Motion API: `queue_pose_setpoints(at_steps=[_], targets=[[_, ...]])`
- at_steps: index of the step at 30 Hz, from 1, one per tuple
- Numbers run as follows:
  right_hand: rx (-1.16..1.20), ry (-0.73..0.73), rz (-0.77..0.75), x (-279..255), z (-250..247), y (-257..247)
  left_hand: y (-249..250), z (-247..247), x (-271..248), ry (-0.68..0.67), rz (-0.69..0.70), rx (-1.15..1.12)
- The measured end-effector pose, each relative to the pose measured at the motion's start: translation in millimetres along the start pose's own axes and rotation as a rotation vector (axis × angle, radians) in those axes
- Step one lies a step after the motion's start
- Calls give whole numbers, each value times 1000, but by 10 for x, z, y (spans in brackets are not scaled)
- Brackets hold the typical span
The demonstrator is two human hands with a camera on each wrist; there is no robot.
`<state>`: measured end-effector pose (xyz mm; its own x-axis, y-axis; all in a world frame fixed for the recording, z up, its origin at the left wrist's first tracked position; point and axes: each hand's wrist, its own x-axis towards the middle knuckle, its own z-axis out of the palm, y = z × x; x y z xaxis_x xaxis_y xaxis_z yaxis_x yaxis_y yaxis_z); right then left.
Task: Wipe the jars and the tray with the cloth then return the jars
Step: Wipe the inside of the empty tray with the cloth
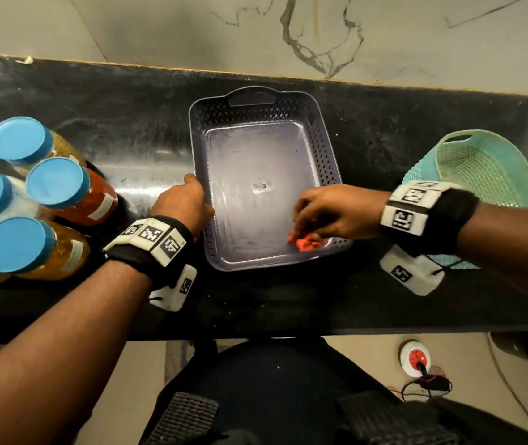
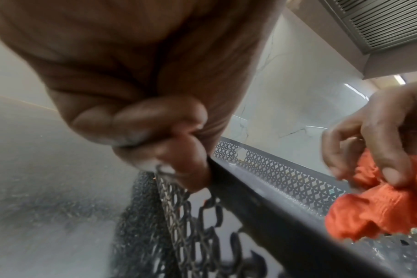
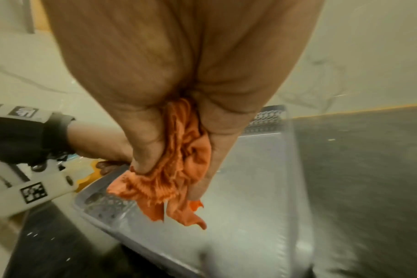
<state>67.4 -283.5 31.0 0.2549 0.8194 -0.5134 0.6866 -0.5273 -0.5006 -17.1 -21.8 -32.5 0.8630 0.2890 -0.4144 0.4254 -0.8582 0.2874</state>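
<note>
A grey perforated tray (image 1: pixel 323 146) sits mid-counter with nothing in it but the cloth. My right hand (image 1: pixel 327 210) grips a crumpled orange cloth (image 1: pixel 307 242) against the tray floor at its near right corner; the cloth (image 3: pixel 179 169) hangs bunched between thumb and fingers. My left hand (image 1: pixel 189 203) pinches the tray's left rim (image 2: pixel 238 186), thumb and fingers curled on the wall. Several blue-lidded jars (image 1: pixel 54 184) stand in a cluster at the far left of the counter, apart from both hands.
A teal mesh basket (image 1: pixel 481 168) lies at the right of the black counter (image 1: pixel 127 123), behind my right wrist. A marble wall rises behind. The counter's front edge is close to my body; a red and white socket (image 1: pixel 415 358) is on the floor.
</note>
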Motion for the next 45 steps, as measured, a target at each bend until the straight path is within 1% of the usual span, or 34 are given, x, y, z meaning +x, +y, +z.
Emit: queue_pose_setpoints(at_steps=[3,6,8,11,12,14,16,18,20,21,24,25,27,29,33,34,35,37,40,41,42,43,44,45], targets=[[-52,-52,-170,419,97,-192,1,3,11,2,-1,17],[-116,-122,-212,679,242,-290,-12,-12,24,8,-18,19],[-143,-162,-229,686,343,-257,-43,-22,28,7,-31,8],[-197,-228,-266,535,412,-93,-58,-6,11,4,-33,-22],[-203,-231,-238,483,375,-28,-47,5,8,5,-27,-26],[-154,-198,-117,409,284,126,-20,33,18,11,-20,-28],[-39,-167,-8,346,226,249,0,41,42,11,-21,-30],[71,-165,41,316,229,292,20,35,66,7,-23,-36],[109,-167,36,361,262,206,45,39,76,-4,-28,-32],[116,-150,1,428,286,127,64,44,77,-9,-27,-33],[91,-112,-176,682,375,-91,93,54,93,-5,-15,-7],[64,-109,-203,749,394,-128,86,44,104,-2,-5,12],[40,-102,-190,784,407,-124,66,13,111,-15,12,36],[-20,-102,-152,704,393,-50,42,-16,111,-32,20,51],[-209,-223,-125,397,227,89,16,-13,185,-33,36,60],[-235,-230,-101,329,160,103,12,-17,215,-35,36,57],[-249,-212,-65,276,94,109,2,-31,248,-33,32,56],[-237,-102,32,190,4,123,-16,-85,315,-13,31,71],[-105,158,225,87,-13,155,-79,-184,409,5,56,150],[-18,217,289,47,-2,172,-106,-210,432,4,64,178],[139,254,327,-9,8,182,-134,-233,448,11,72,197],[374,262,339,-71,24,182,-164,-247,462,22,69,202],[669,249,324,-134,43,158,-190,-265,469,40,60,202],[974,206,304,-190,65,117,-208,-280,468,56,51,198]])
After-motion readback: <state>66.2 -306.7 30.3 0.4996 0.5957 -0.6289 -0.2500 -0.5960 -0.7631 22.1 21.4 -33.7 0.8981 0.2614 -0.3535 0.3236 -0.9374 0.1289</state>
